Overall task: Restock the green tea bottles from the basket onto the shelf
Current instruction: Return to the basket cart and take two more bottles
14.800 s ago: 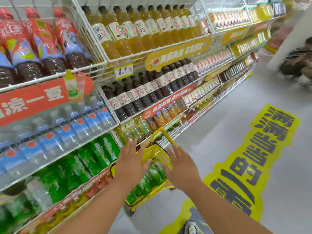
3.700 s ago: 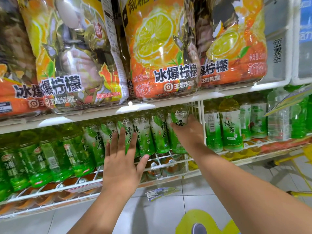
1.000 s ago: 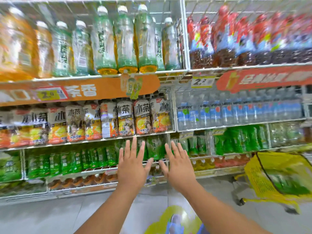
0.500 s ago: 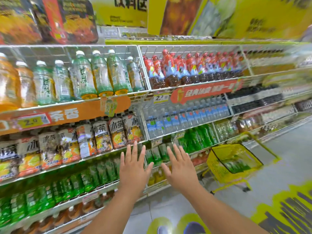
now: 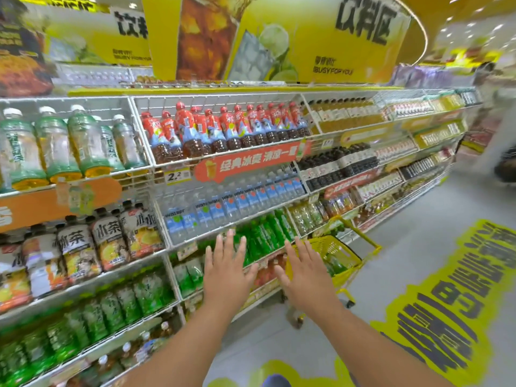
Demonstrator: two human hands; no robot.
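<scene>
Presently nothing is held: the fingers of the left hand [image 5: 226, 270] and right hand [image 5: 305, 275] are spread apart. Green tea bottles [image 5: 333, 264] lie in the yellow basket [image 5: 342, 254] beyond. A hasty reach could tip it on its wheels. Wire shelves [image 5: 167, 255] line a grey floor [image 5: 418, 247].

Green tea bottles [image 5: 131, 301]: green-labelled, packed upright in a row on a low tier at the near left of the wire shelf [image 5: 92, 325], more of them continuing lower left, blurred. Yellow basket [image 5: 339, 254] on wheels, standing on the floor further right along the aisle, just beside the shelf's lower tiers, handle raised; green bottles [image 5: 333, 265] lying inside, count unclear.
</scene>
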